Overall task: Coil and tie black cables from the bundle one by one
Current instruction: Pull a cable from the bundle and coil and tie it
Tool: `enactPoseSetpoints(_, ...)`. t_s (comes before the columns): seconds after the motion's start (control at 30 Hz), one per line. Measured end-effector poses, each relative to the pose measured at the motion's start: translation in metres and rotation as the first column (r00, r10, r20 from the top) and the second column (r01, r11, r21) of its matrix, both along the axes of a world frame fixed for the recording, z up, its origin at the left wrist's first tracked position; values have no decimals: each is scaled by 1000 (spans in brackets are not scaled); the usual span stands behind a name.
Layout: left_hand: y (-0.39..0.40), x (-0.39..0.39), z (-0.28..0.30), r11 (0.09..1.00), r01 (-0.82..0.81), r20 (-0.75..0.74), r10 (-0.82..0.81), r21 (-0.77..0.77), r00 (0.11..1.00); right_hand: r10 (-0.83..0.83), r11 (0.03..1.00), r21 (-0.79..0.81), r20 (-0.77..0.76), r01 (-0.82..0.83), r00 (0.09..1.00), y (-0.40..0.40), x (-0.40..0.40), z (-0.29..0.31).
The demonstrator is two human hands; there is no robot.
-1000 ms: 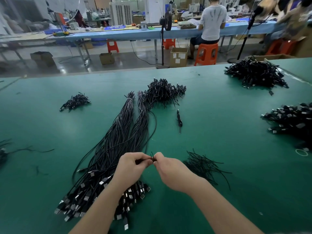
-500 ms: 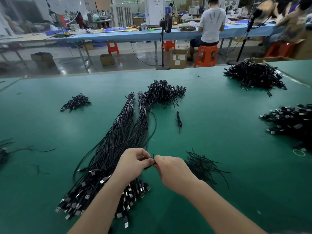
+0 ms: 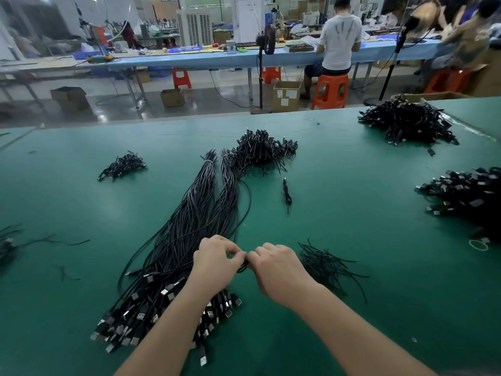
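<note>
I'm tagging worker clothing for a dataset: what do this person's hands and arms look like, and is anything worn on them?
Both forearms are bare as far as the frame shows, with no sleeve in view. The left hand and right hand wear no gloves, and no watch, band or ring shows. The nails cannot be made out.

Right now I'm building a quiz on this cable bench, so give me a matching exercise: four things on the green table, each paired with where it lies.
Things:
1. long cable bundle
2. loose twist ties
3. single coiled cable
4. small coil pile

Places:
a. far left, alone
b. just right of the right hand
c. partly under the left hand
d. centre, beyond both hands

Pairs: 1-c, 2-b, 3-d, 4-a
</note>
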State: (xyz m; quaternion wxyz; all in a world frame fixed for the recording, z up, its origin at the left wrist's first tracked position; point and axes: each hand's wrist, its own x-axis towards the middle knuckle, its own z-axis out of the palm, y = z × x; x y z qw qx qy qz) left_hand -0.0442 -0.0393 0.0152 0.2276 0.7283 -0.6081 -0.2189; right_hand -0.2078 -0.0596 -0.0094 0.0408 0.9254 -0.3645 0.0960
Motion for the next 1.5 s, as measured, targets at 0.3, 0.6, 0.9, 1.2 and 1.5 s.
enactPoseSetpoints(0.3,-6,-10,-7,998,63,309,-56,-11,949,-64,996,59,-116,72,991,-7,13,0)
enactPoseSetpoints(0.6,-5,-16,-14,1000,17,277,-19,11,961,-68,988,119,-239,99,969,-16,13,19)
enactPoseSetpoints(0.9,-3,3,-8,986,-165,-213,164,15,963,-222,468,877,241,-113,945,-31,-24,45)
enactPoseSetpoints(1.2,0,-3,9,962,-71,-822,262,264,506,-338,748,656,508,-101,792,-32,-9,26)
enactPoseSetpoints(1.5,5,-12,7,986,-152,-646,161,70,746,-455,605,793,417,-70,787,-30,-7,37)
